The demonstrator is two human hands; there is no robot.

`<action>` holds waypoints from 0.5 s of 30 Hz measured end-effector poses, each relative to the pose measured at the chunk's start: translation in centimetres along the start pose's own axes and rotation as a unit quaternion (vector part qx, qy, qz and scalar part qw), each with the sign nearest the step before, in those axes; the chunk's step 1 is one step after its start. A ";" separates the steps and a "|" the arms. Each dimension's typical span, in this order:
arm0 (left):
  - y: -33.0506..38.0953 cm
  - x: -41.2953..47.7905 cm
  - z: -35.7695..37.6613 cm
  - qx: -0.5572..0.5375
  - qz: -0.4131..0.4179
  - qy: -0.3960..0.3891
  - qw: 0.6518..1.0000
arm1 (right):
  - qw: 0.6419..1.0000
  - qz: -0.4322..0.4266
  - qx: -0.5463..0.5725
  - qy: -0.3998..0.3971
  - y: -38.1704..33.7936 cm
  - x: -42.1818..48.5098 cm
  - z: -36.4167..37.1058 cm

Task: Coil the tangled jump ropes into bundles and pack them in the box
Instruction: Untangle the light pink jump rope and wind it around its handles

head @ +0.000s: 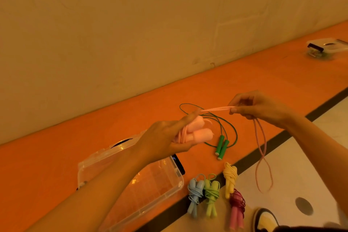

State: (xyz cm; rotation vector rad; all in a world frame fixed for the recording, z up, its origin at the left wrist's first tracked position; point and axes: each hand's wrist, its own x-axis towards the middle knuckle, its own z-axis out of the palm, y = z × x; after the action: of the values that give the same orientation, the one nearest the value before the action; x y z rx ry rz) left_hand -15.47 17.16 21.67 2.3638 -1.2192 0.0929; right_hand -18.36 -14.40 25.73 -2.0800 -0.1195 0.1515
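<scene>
The orange surface (pixel 263 77) is bounded on the far side by a pale wall (pixel 131 24) and on the near side by a dark border strip (pixel 282 137). Beyond the strip a white floor (pixel 293 165) is seen. Open surface is available between the wall and the hands.

The clear box (pixel 143 190) is set on the near left of the surface, with one corner close to the border strip. Just right of it, four coiled bundles are laid across the strip: a blue bundle (pixel 195 192), a light green bundle (pixel 211 192), a yellow bundle (pixel 230 177) and a dark red bundle (pixel 237 207). A green jump rope (pixel 222 145) is spread uncoiled on the surface, its handles side by side.

Part of the box is covered by the left forearm. A dark object (pixel 178 164) beneath its far corner is only partly seen and cannot be identified. A second clear container (pixel 327 47) is cut off at the upper right edge.

The pink jump rope (pixel 192 132) is held above the surface. Its two handles are gripped together in the left hand (pixel 167 141), with some cord wrapped round them. A short doubled length of cord (pixel 218 109) is drawn taut to the right hand (pixel 259 107), where it is pinched between thumb and fingers. The remaining cord is hung below the right hand as a long twisted loop over the white floor, apart from the bundles.
</scene>
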 end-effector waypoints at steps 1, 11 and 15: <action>-0.2 0.0 -0.2 -0.001 -0.005 0.006 1.000 | 1.000 -0.005 -0.001 -0.001 0.0 0.0 -0.2; -0.1 0.0 0.7 0.095 0.090 -0.058 0.990 | 0.974 -0.007 0.163 0.155 0.0 2.1 1.5; 1.1 0.1 1.4 0.107 0.129 -0.070 0.983 | 0.966 0.024 0.168 0.195 0.8 3.7 3.3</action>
State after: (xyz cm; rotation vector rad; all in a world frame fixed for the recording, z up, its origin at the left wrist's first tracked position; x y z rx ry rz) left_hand -16.49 15.88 20.84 2.4113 -1.6544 0.1509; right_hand -15.26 -11.37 23.21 -1.7362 0.1846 -0.1982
